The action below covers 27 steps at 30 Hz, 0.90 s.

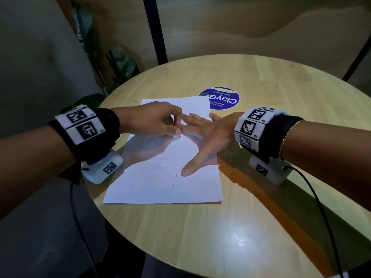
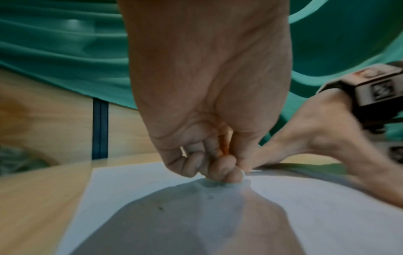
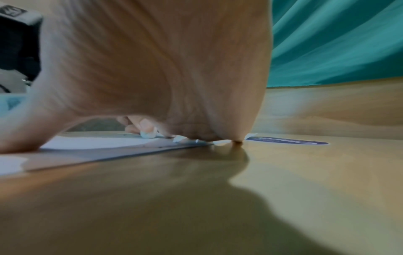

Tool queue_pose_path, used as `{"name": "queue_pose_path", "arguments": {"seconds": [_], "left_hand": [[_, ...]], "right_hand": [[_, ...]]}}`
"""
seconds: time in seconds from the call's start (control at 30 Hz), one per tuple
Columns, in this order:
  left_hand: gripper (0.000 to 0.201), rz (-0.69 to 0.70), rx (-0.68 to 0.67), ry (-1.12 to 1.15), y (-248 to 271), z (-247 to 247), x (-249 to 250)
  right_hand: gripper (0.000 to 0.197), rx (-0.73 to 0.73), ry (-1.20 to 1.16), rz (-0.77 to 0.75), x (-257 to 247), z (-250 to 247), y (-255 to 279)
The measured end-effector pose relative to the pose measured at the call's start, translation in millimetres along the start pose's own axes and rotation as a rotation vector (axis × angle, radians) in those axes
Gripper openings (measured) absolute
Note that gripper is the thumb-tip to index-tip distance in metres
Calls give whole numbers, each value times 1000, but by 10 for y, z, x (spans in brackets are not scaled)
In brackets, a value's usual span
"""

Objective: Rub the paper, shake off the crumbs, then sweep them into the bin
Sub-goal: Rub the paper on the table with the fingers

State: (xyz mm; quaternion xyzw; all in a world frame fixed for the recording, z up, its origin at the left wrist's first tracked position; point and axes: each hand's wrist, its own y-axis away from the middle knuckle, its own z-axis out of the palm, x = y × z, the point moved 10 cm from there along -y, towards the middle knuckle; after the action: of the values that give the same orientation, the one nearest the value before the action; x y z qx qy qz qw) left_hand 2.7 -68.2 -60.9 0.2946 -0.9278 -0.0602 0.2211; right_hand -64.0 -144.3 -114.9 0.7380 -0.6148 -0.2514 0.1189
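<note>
A white sheet of paper (image 1: pixel 160 173) lies on the round wooden table (image 1: pixel 200 227). My left hand (image 1: pixel 160 121) pinches a small white eraser (image 1: pixel 177 136) and holds its tip against the paper near the sheet's middle. My right hand (image 1: pixel 206 135) lies flat on the paper's right side, fingers straight and spread, the thumb (image 1: pixel 190 167) pointing toward me. In the left wrist view the curled fingers (image 2: pixel 224 170) press down on the paper (image 2: pixel 305 215). The right wrist view shows the eraser (image 3: pixel 148 134) under my left fingertips and the paper (image 3: pixel 91 143). A few dark specks lie on the sheet.
A round blue sticker (image 1: pixel 224 99) is stuck to the table just beyond the paper. A black pole (image 1: pixel 156 33) and a leafy plant (image 1: pixel 112 63) stand behind the table's far left edge. Cables hang from both wrist cameras. No bin is in view.
</note>
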Motion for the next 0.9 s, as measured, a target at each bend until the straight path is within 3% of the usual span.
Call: {"name": "queue_pose_path", "arguments": {"seconds": [0.13,0.27,0.3,0.4,0.43,0.53,0.57,0.67,0.7,0.83,0.9], "left_hand": [[13,31,-278,128,123,308,122],[10,9,-18,-7,16,2,-5],[10,19,-48,20,21,51,11],[12,62,-303,141,140,326,154],[12,58,-298,131,125,307,142],[9,27,-50,1,23,27,21],[9,32,-51,15,32,40,23],[8,68,-319,132,170,332,143],[8,65,-346,134,184,341,139],[7,39,-65,-18,88,13,-6],[8,63,-190,48,150,164,52]], "right_hand": [[128,1,9,-8,-6,13,-9],[135,-28,-1,-16,0,10,1],[135,-37,5,-14,5,17,-4],[121,-18,1,-18,-17,4,6],[122,-14,-6,-17,-10,-4,12],[133,-23,8,-25,-5,4,-3],[133,-22,12,-24,-2,4,-11],[123,-14,-16,-27,-25,3,1],[123,-12,-17,-28,-23,-3,5],[136,-27,5,-28,2,2,-27],[133,-30,12,-27,-2,4,-16]]}}
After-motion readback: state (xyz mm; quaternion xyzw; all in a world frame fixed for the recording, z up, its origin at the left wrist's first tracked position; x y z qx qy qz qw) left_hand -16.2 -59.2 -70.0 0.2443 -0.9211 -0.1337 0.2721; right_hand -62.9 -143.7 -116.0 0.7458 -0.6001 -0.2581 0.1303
